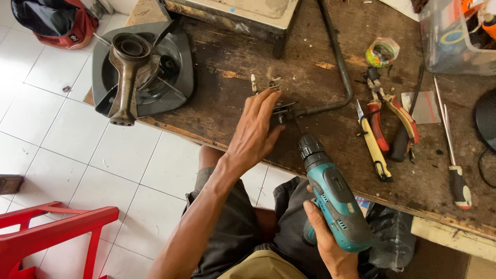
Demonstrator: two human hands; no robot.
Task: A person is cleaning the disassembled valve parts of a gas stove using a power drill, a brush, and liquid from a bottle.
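Two bare hands work over a worn wooden table (320, 93). The left hand (256, 132) lies flat near the table's front edge, its fingers (266, 103) stretched forward and held close together, their tips on a small dark metal part (281, 111). How that part is built is too small to tell. Just beyond the fingertips lie a few short bits and screws (254, 81).

The right hand (325, 235) grips the handle of a teal cordless drill (330, 194), fingers wrapped tight around it. The drill points up and away from the person, its black chuck (311, 149) at the table's edge and its thin bit reaching toward the metal part — whether it touches cannot be told.

A bent black rod (341, 67) curves across the table and ends near the small part. To the right lie a yellow-handled knife (373, 147), red-handled pliers (392, 111), a dark-handled tool beside them, and a screwdriver with a red and white handle (454, 170). A roll of tape in a plastic bag (381, 52) sits further back, and a clear plastic box (449, 41) stands at the far right corner.

At the table's left end rests a dark square tray (178, 57) carrying a rusty gas burner (126, 77). Below, on the white tiled floor (103, 155) — a red plastic chair (51, 227) and a red and black bag (54, 20).
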